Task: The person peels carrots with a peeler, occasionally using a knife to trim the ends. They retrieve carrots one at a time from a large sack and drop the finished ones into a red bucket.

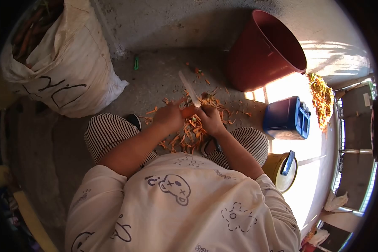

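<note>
My left hand (169, 118) is closed around a carrot (189, 111), whose orange end sticks out toward the right. My right hand (211, 120) grips a knife (189, 87) by its handle, close beside the carrot. The knife's pale blade points up and away to the left. Below both hands, orange carrot peelings (192, 133) lie heaped and scattered on the grey floor between my striped trouser legs. My fingers hide part of the carrot and most of the knife's handle.
A white sack (77, 63) of carrots stands at the left. To the right are a dark red bucket (256, 59), a blue jerrycan (283, 117) and a yellow container (277, 170). A heap of peelings (322, 101) lies farther right. A small green object (136, 63) rests near the wall.
</note>
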The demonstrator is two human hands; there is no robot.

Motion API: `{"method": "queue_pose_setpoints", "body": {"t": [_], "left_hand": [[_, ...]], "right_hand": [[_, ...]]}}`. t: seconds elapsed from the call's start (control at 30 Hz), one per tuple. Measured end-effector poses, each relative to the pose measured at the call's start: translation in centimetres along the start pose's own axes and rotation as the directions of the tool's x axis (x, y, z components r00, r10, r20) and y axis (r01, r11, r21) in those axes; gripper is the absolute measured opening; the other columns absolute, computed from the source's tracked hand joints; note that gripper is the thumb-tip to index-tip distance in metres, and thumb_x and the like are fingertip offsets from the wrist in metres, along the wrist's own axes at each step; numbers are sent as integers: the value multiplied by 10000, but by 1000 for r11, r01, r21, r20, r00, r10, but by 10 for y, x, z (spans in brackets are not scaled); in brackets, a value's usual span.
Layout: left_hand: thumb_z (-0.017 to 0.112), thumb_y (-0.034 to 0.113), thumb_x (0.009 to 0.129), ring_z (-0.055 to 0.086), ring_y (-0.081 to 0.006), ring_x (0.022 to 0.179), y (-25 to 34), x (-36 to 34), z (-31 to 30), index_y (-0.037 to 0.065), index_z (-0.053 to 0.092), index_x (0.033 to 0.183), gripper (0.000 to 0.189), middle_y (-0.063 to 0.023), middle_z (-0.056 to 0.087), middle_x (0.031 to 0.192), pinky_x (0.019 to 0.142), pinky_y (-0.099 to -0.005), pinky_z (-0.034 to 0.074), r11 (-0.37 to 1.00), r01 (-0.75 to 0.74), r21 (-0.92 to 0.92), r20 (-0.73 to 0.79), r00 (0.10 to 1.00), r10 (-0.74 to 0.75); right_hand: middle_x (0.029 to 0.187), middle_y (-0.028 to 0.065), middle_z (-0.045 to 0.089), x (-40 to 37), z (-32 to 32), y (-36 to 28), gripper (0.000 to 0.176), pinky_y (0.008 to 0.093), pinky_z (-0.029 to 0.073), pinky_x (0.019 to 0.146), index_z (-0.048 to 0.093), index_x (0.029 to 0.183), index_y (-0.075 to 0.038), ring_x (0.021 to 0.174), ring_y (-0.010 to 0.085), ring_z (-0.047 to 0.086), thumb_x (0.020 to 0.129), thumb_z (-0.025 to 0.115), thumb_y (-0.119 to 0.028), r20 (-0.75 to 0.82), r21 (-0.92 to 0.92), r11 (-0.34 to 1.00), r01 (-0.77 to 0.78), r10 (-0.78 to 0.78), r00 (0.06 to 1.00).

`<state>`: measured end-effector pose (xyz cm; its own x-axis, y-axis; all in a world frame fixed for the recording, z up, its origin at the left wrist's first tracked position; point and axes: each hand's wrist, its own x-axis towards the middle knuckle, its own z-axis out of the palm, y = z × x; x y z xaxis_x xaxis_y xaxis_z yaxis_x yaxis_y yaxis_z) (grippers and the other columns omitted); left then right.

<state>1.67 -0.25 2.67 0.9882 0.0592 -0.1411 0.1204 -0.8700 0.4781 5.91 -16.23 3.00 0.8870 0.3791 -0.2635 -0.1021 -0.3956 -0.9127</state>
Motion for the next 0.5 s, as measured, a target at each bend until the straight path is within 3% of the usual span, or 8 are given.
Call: {"method": "queue_pose_setpoints", "body": {"t": [0.07, 0.1, 0.2, 0.3, 0.37, 0.43, 0.5], "left_hand": [[540, 141, 673, 601, -233, 669, 1, 0, -3, 45, 544, 998, 339, -132, 606, 738, 660, -322, 464, 992, 104, -78, 103, 990, -96], [546, 144, 675, 602, -224, 676, 0, 2, -5, 58, 534, 1028, 363, -128, 609, 743, 668, -316, 465, 982, 156, -110, 157, 978, -137], [566, 178, 683, 603, -220, 716, -16, 15, 5, 110, 521, 1090, 414, -111, 612, 755, 674, -329, 463, 957, 259, -133, 415, 891, -183], [588, 196, 677, 601, -215, 750, -12, 10, -3, 107, 543, 1063, 399, -90, 618, 807, 700, -324, 457, 962, 240, -131, 393, 903, -172], [603, 236, 688, 569, -212, 872, 3, 4, -12, 58, 585, 926, 298, -106, 605, 891, 741, -317, 445, 978, 160, -131, 386, 917, -98], [614, 269, 702, 504, -214, 1000, 4, 5, -9, 28, 601, 858, 288, -118, 576, 986, 785, -315, 428, 982, 33, -185, 262, 965, 17], [622, 296, 719, 405, -220, 1136, -8, 14, 6, 18, 589, 859, 312, -125, 532, 1094, 833, -316, 407, 955, -154, -254, 9, 987, 162]], "right_hand": [[490, 51, 473, -3, 4, -12, 494, 290, 359, 386, 545, 705, 32, 384, 129, 429, 811, 448, -441, 68, 120, 971, -205, 198, 978], [486, 31, 436, -3, 2, -11, 486, 254, 329, 352, 523, 662, 3, 348, 115, 382, 806, 459, -457, 157, 417, 845, -334, 295, 942], [529, 36, 444, -5, -8, -20, 399, 236, 307, 352, 498, 721, -6, 360, 112, 375, 780, 536, -399, 183, 591, 621, -515, 518, 835], [626, 59, 495, -1, -1, -7, 322, 228, 329, 374, 495, 873, 16, 425, 109, 409, 761, 559, -278, 83, 400, 879, -261, 249, 965], [665, 58, 498, 2, 4, -3, 308, 229, 341, 391, 485, 912, 23, 447, 110, 420, 726, 574, -206, 91, 384, 903, -193, 171, 981], [681, 52, 491, 5, 1, -13, 258, 236, 356, 409, 485, 900, 14, 472, 109, 432, 710, 548, -148, 76, 337, 929, -155, 137, 988], [677, 65, 495, 14, -22, -29, 201, 238, 375, 413, 494, 866, -16, 475, 119, 448, 739, 514, -170, -37, 436, 893, -109, 138, 990]]}}
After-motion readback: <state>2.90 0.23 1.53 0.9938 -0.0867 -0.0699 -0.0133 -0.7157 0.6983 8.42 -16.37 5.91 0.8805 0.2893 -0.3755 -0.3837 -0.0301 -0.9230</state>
